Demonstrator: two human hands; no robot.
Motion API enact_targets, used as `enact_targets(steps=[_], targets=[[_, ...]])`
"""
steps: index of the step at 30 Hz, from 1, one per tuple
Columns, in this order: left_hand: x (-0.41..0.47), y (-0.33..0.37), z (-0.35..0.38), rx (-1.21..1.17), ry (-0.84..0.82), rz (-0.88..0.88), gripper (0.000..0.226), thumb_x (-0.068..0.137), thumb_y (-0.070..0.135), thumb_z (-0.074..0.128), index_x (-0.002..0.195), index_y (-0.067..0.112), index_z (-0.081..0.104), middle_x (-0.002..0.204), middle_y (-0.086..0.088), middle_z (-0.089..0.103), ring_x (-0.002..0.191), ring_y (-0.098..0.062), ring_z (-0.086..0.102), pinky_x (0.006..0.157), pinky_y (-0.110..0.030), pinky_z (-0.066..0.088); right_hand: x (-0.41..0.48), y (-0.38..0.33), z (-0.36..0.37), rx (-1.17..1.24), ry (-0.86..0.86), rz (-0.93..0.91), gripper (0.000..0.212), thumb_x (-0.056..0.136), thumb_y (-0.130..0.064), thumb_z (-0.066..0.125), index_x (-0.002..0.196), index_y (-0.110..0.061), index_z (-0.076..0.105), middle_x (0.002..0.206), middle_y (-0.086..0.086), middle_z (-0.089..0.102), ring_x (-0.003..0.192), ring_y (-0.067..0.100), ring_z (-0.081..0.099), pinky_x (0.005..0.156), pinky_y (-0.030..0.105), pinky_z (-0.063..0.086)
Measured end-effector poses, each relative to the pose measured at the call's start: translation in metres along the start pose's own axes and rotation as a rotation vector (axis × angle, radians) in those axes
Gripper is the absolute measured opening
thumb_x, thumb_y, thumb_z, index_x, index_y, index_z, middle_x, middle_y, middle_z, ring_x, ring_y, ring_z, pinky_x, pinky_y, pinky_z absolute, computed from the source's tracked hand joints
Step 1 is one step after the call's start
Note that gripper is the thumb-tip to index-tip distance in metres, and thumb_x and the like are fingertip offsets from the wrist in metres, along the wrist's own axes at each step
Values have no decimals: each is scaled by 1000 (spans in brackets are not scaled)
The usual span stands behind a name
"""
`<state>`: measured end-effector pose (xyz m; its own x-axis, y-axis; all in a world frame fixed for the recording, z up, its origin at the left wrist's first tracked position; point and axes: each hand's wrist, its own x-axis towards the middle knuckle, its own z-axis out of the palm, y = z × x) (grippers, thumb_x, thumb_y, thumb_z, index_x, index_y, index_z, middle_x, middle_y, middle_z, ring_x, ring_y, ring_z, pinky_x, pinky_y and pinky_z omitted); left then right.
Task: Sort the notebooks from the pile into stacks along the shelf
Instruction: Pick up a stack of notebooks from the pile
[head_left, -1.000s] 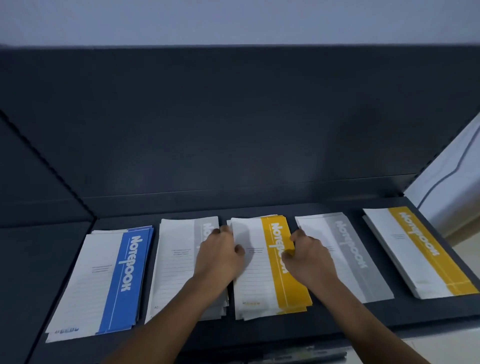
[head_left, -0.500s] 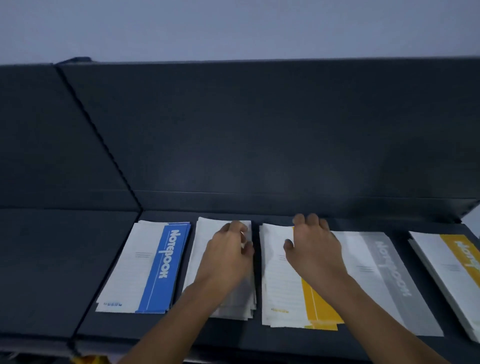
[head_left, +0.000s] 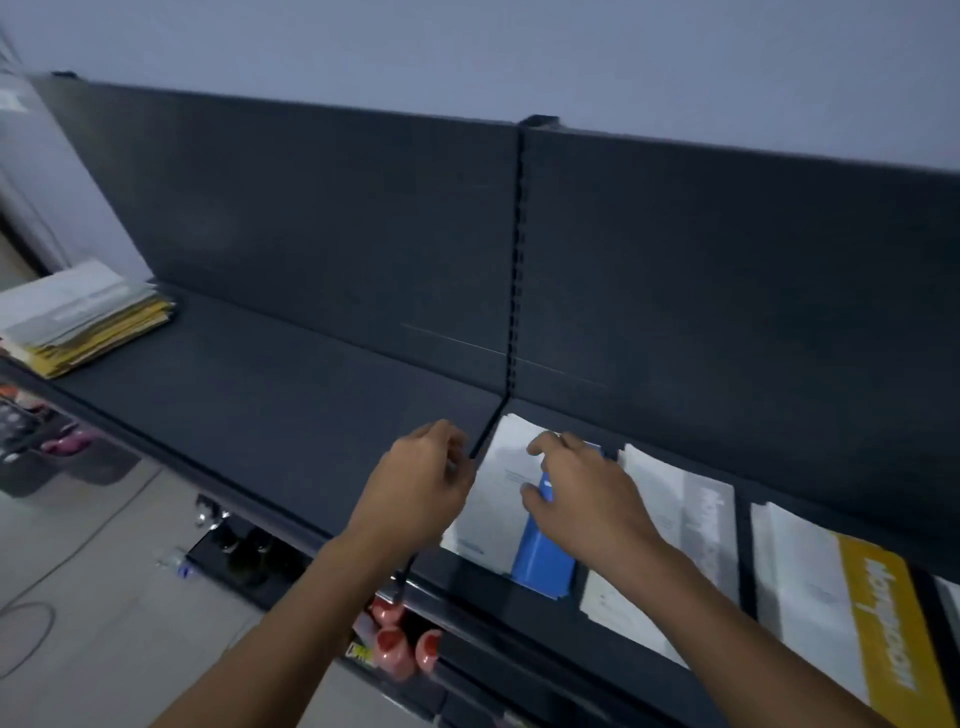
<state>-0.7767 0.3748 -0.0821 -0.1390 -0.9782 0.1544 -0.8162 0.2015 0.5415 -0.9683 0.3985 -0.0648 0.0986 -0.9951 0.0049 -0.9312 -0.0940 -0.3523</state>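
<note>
Both hands have shifted left since a moment ago, off the grey and yellow stacks. My left hand has its fingers loosely curled, holding nothing, above the seam in the dark grey metal shelf. My right hand has its fingers spread and relaxed over the stack of white notebooks with a blue stripe; whether they press on it I cannot tell. Just right of that lies the white-and-grey notebook stack, then the white-and-yellow notebook stack. Well apart, at the shelf's far left end, sits the unsorted pile of mixed notebooks. Pink bottles stand on the level below.
</note>
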Motion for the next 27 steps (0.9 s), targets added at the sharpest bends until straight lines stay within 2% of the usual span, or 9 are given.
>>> enact_targets(steps=[7,12,17,21,25,27], targets=[[0,-118,-93,45,2,-20,24,91,30,56,114,23,60,103,7,62,88,-12,62,80,-36,56,46,-130,41,42,-12,-92,35,96,-40,57,129,-28,51,119,-9,58,103,19,61,84,36,53],[-9,-184,-145,61,7,-49,27,93,31,58,118,22,60,102,8,62,91,-12,61,83,-34,54,68,-207,65,65,-26,-154,37,96,-42,59,130,-29,53,120,-11,59,95,15,63,80,33,53],[-13,-239,-186,63,43,-88,26,94,30,59,118,21,60,101,8,63,91,-12,61,82,-34,55,97,-270,80,60,-51,-219,36,96,-42,60,129,-28,53,119,-10,59,94,16,63,82,36,53],[-11,-279,-211,76,104,-134,24,92,31,60,114,23,61,97,10,63,87,-8,61,78,-27,52,125,-314,93,68,-57,-264,35,94,-41,61,126,-28,54,117,-10,60,96,18,63,86,37,53],[-2,-316,-232,69,131,-175,23,92,31,59,114,23,61,93,12,63,85,-6,62,78,-30,55,156,-356,111,62,-92,-291,33,93,-41,61,123,-30,54,116,-9,60,94,21,64,85,38,53],[6,-337,-244,68,136,-198,23,93,30,59,114,23,62,94,11,63,86,-6,62,78,-27,53,174,-376,121,63,-104,-305,34,92,-41,61,123,-30,55,116,-10,60,95,22,64,86,39,53]])
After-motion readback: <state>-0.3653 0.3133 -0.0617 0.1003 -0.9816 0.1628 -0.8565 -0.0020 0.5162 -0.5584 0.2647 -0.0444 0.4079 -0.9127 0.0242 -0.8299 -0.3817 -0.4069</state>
